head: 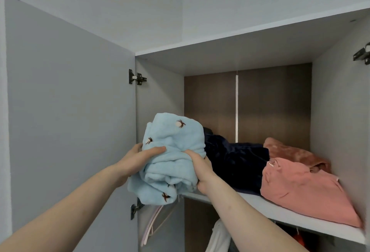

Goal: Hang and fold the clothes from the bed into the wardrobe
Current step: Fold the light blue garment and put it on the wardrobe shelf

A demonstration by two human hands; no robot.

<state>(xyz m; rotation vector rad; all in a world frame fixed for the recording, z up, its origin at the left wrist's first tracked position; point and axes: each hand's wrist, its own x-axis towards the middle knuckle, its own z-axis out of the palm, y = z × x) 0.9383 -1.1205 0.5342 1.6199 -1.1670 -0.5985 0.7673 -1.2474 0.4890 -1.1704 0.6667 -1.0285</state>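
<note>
Left hand [138,158]: gripping the left side of a folded blue garment [170,157], thumb laid across the front, fingers hidden behind the fabric. Right hand [200,168]: gripping the right side of the same bundle, fingers curled into the folds, back of hand toward the camera. Both forearms raised from the bottom of the view.

Blue garment: fleecy, pale blue, with small dark embroidered motifs; held upright at the left front edge of the upper shelf [280,207] of the wardrobe [250,37]. Lower end hanging past the shelf edge; whether the bundle rests on the shelf, not determinable.

On the shelf, just beside the blue bundle to its right: dark navy garment [236,161], piled loosely, touching the right hand's side of the bundle. Further right: pink folded garment [300,189] lying at the front of the shelf, touching the navy one. Behind it, toward the back right corner: darker pink plush garment [294,151], partly covered by the front one.

Left door [70,111] standing open, two hinges [137,77] visible on its inner edge. Further hinge at upper right. Back panel brown.

Below the shelf: pale hangers [152,223] at left, white cloth [219,235] hanging at centre, something red at lower right, too hidden to identify.
</note>
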